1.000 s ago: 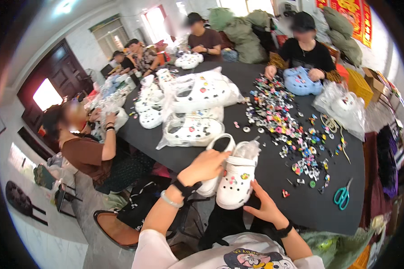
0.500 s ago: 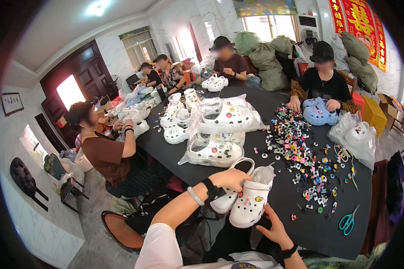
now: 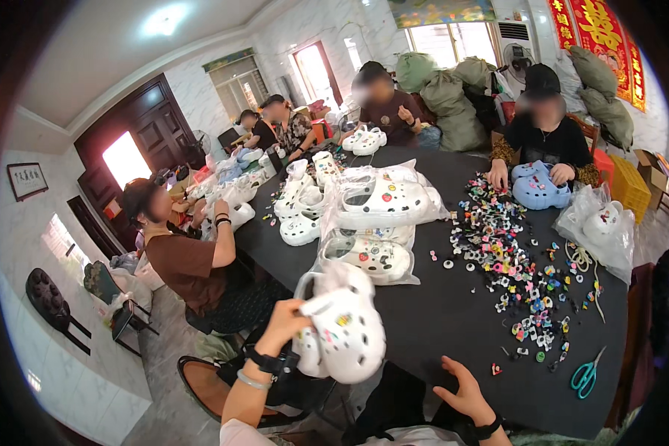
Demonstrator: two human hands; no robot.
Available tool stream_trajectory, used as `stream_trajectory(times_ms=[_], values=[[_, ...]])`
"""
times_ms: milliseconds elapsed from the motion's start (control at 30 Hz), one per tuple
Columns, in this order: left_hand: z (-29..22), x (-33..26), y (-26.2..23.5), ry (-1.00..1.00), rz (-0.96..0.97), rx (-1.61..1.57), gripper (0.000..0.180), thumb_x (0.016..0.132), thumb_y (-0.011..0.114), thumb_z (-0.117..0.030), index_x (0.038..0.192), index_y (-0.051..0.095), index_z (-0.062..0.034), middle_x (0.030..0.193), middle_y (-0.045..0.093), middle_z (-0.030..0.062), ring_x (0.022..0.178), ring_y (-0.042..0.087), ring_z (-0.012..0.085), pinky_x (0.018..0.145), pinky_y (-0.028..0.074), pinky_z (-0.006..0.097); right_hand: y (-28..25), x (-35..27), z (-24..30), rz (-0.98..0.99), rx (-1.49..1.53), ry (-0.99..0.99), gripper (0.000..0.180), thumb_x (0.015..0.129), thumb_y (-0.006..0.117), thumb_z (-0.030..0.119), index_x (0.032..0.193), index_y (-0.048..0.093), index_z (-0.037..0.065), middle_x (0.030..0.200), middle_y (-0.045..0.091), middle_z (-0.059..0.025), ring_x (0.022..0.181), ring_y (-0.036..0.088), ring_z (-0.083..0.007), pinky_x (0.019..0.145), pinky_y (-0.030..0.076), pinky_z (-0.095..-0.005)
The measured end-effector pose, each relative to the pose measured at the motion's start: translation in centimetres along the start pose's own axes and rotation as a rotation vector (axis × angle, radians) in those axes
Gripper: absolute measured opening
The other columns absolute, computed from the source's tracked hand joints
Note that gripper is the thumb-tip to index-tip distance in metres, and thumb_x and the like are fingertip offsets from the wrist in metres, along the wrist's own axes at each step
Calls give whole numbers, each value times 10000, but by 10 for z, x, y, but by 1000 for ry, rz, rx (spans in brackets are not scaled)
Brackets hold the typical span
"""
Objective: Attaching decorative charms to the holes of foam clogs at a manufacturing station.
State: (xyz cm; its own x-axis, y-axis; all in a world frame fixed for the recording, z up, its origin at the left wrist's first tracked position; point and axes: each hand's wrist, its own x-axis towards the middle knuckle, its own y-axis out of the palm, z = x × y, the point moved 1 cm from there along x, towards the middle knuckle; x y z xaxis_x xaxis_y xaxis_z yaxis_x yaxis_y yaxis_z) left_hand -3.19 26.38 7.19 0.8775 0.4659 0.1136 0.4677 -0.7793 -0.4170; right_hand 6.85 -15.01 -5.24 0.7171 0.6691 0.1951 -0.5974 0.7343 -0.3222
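Observation:
My left hand (image 3: 284, 327) is closed on a pair of white clogs (image 3: 349, 327) with small colourful charms in their holes. The pair hangs tilted over the near left edge of the table, in front of the bagged white clogs (image 3: 383, 195), and is slightly blurred. My fingertips are partly hidden behind the clogs. To the right, my right hand (image 3: 464, 392) is held low at the table's near edge, fingers spread, with nothing in it. Teal-handled scissors (image 3: 586, 377) lie to its right on the dark table.
A heap of loose colourful charms (image 3: 502, 249) spreads across the right of the table (image 3: 424, 320). Opposite, a person (image 3: 539, 145) handles blue clogs (image 3: 540, 186). Another person (image 3: 182, 253) sits at the left. More white clogs (image 3: 301, 223) stand beyond the bags; a chair (image 3: 208, 386) is beside me.
My left hand has carried the white clogs leftward, away from my right hand. My right hand no longer rests beside them and stays near the table's edge, fingers spread.

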Motion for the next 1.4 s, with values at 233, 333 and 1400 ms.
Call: stream_trajectory(times_ms=[233,333,1400], values=[[72,40,-110,-145,-472,-581,149,684,625,68,825,636,115,826,683,169,729,677,283,690,546,350,0,5,0,-27,-37,-25,668,804,786,152,1382,485,6,1293,575,-178,1166,585,-303,996,467,-397],[128,65,-163,-151,-579,-721,190,745,653,58,926,635,112,932,682,178,815,683,287,762,563,380,4,9,6,-17,-27,-40,607,796,780,128,1334,528,6,1256,600,-172,1135,602,-302,983,475,-396],[206,234,-111,62,-768,-1064,87,903,664,-26,976,627,-56,797,598,12,681,571,103,600,446,232,20,9,15,-158,-178,-59,260,751,748,63,1006,708,36,946,708,-115,890,673,-277,802,522,-368]])
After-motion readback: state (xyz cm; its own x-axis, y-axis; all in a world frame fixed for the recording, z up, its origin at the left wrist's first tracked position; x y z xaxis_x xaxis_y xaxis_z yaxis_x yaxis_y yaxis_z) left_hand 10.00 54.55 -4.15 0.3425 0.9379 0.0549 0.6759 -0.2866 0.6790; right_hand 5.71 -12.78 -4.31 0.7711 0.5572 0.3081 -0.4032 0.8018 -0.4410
